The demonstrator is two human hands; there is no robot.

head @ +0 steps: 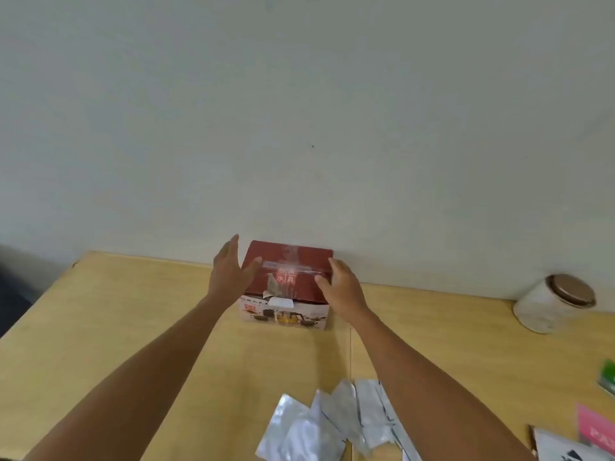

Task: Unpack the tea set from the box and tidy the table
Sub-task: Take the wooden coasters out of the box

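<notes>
A closed tea set box (289, 277) with a dark red lid, clear tape across the top and a white front printed with teapots stands on the wooden table (133, 311) against the wall. My left hand (229, 274) is at the box's left side with fingers spread; only the thumb reaches over the lid's edge. On the box's right side, my right hand (339, 284) has its fingers apart, the thumb resting on the lid. Neither hand has a closed grip on the box.
A white jar with a brown lid (555, 302) lies tilted at the right by the wall. Several silver foil packets (336, 424) lie near the front edge. A green item (608, 374) and pink and white papers (585, 434) sit at the right edge.
</notes>
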